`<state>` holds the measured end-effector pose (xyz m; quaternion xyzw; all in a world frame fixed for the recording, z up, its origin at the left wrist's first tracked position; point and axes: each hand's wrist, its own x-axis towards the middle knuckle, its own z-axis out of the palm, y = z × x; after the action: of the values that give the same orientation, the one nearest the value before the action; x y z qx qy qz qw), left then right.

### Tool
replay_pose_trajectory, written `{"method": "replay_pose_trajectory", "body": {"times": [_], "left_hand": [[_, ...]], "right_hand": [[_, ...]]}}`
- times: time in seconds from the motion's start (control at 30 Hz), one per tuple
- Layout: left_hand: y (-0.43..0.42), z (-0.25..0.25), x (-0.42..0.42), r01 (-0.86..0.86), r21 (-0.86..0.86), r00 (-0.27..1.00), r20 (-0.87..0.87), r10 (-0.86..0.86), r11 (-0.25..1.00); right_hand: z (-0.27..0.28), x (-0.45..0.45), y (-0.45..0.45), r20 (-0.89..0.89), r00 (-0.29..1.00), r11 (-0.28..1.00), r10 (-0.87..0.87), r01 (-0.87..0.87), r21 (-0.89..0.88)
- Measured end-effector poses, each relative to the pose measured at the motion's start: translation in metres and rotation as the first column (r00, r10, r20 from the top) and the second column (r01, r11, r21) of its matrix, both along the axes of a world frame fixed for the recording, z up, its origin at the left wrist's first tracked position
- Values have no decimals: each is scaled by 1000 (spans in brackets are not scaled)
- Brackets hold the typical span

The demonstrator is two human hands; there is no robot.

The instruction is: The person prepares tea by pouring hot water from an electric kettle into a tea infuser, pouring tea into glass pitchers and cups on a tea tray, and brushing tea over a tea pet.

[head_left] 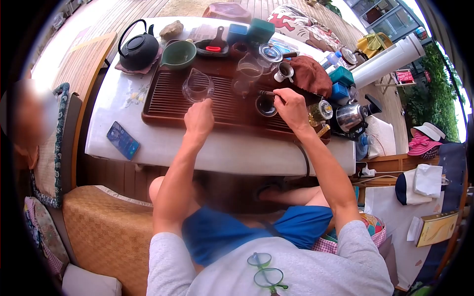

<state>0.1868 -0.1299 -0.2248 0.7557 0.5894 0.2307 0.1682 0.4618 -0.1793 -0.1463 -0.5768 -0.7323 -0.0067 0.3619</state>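
My left hand (199,118) is closed at the near side of a clear glass pitcher (197,88), where its handle would be; the fingers hide the grip. The pitcher is over the slats of a brown tea tray (165,98). My right hand (293,107) pinches a thin, dark-handled tool, like a tea brush (267,92), pointing left. Just below the tool is a small dark bowl (266,106). A second glass pitcher (247,74) stands between my hands, farther back. A strainer (284,72) sits beyond my right hand.
A green bowl (178,55) and a black iron teapot (139,49) are at the back left. A phone (123,140) lies on the white tablecloth. A steel kettle (349,119) and a glass jar (321,111) stand at the right. Another person (29,118) is at the left edge.
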Motion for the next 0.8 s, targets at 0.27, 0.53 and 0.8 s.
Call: {"method": "replay_pose_trajectory", "body": {"times": [0.27, 0.53, 0.8], "left_hand": [[8, 4, -38, -98, 51, 990, 106, 93, 994], [17, -7, -55, -236, -88, 910, 329, 252, 968], [18, -6, -91, -248, -104, 921, 283, 268, 963]], "right_hand": [[-5, -73, -41, -11, 997, 996, 76, -76, 40], [-21, -131, 67, 477, 878, 996, -30, 65, -58], [-101, -169, 110, 153, 987, 999, 50, -50, -9]]}}
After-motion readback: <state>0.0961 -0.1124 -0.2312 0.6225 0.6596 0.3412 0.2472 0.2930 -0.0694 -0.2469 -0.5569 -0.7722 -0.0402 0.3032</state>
